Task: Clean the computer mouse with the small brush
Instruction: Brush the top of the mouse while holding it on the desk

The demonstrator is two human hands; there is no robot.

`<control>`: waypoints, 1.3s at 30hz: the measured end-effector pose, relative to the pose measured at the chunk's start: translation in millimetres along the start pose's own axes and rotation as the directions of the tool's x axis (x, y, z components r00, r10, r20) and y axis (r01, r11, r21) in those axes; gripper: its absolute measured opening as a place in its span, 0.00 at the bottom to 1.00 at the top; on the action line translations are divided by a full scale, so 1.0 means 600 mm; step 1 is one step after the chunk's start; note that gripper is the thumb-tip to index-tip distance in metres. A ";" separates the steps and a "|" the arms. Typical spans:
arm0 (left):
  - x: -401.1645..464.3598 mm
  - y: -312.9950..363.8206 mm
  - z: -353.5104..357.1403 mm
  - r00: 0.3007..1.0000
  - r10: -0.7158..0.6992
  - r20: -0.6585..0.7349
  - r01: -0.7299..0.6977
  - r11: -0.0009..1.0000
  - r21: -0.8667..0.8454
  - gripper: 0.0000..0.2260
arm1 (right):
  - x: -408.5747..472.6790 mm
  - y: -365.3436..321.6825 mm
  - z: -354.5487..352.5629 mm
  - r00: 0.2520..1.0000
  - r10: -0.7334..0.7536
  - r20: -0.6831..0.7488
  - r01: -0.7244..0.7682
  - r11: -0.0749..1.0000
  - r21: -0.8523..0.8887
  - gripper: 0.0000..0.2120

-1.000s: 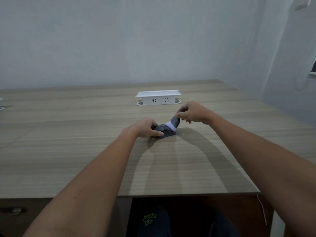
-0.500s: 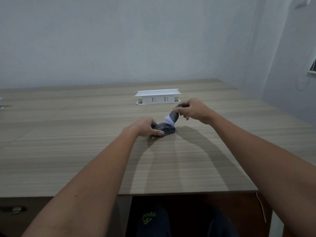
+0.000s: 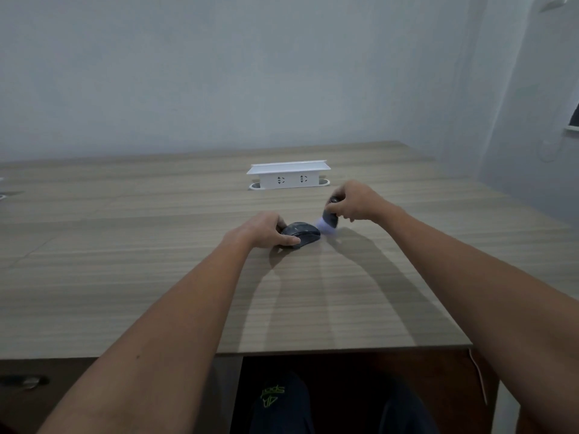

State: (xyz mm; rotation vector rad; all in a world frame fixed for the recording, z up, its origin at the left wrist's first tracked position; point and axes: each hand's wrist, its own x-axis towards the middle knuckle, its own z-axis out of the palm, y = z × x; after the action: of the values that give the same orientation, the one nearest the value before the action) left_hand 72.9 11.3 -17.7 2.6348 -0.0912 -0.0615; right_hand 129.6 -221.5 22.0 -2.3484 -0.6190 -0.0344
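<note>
A dark grey computer mouse (image 3: 303, 233) lies flat on the wooden table (image 3: 156, 277), a little past its middle. My left hand (image 3: 261, 230) grips the mouse's left side, thumb along its near edge. My right hand (image 3: 355, 200) pinches the dark handle of a small brush (image 3: 328, 220) with pale bristles. The bristles point down and left, just off the mouse's right end, blurred by motion. Whether they touch the mouse I cannot tell.
A white socket box (image 3: 288, 177) with a raised lid stands on the table behind the hands. The table's front edge runs just above my knees (image 3: 275, 399). A grey wall closes off the back and right.
The brush has swept from on top of the mouse to just beyond its right end. My right hand moved right and slightly away. My left hand kept hold of the mouse.
</note>
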 end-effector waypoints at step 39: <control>0.003 -0.003 0.004 1.000 0.004 -0.006 -0.004 1.000 0.030 0.18 | 0.008 -0.011 0.013 0.999 -0.041 0.019 0.038 0.989 0.145 0.09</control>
State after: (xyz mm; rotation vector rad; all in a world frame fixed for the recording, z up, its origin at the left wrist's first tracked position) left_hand 74.7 11.2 -20.8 2.6647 -0.0955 -0.0513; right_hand 129.8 -210.4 20.9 -2.1992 -0.6567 0.0186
